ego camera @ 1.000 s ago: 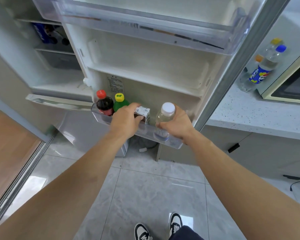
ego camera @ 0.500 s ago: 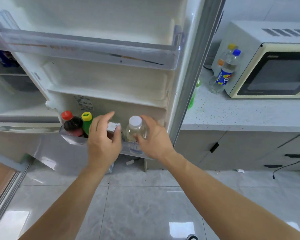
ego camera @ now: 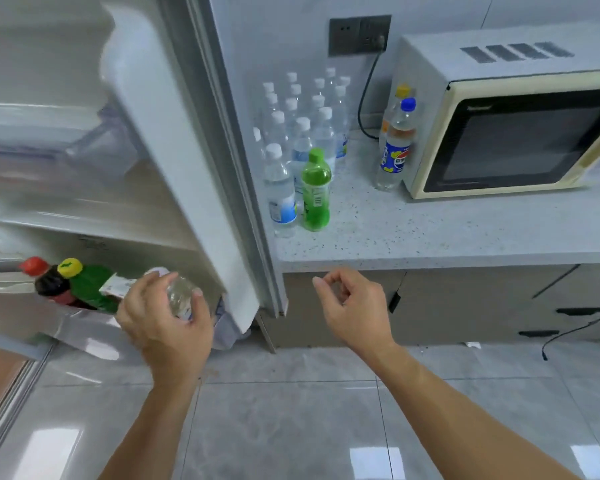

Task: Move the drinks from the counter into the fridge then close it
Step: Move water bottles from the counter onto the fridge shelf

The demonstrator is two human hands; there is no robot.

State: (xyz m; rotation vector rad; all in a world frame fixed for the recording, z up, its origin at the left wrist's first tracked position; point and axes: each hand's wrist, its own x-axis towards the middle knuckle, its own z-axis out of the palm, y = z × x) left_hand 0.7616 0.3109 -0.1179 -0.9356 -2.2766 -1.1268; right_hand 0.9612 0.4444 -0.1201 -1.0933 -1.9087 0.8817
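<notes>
- The fridge door [ego camera: 174,161] stands open, and everything here is placed relative to it.
- In the door's lowest rack sits a clear bottle [ego camera: 179,292] with a white cap, at the rack's right end.
- The left hand [ego camera: 163,323] is in front of that bottle, fingers curled around its body; the thumb lies on the bottle's right side and the other fingertips reach up near the cap.
- Left of the bottle in the same rack: a small carton [ego camera: 115,284], a green bottle [ego camera: 87,285] with a yellow cap, then a dark bottle [ego camera: 47,282] with a red cap.
- The right hand [ego camera: 352,306] hangs in the air to the right of the door, below the counter [ego camera: 465,230] edge. It holds nothing; fingers loosely curled, thumb and forefinger close together.
- On the counter, just right of the door, stands a green drink [ego camera: 316,192] touching a water bottle [ego camera: 280,192], with a cluster of water bottles [ego camera: 305,109] behind them.
- Farther right, two soda bottles [ego camera: 395,143] stand against a microwave [ego camera: 520,116].
- The rack area is motion-blurred.
</notes>
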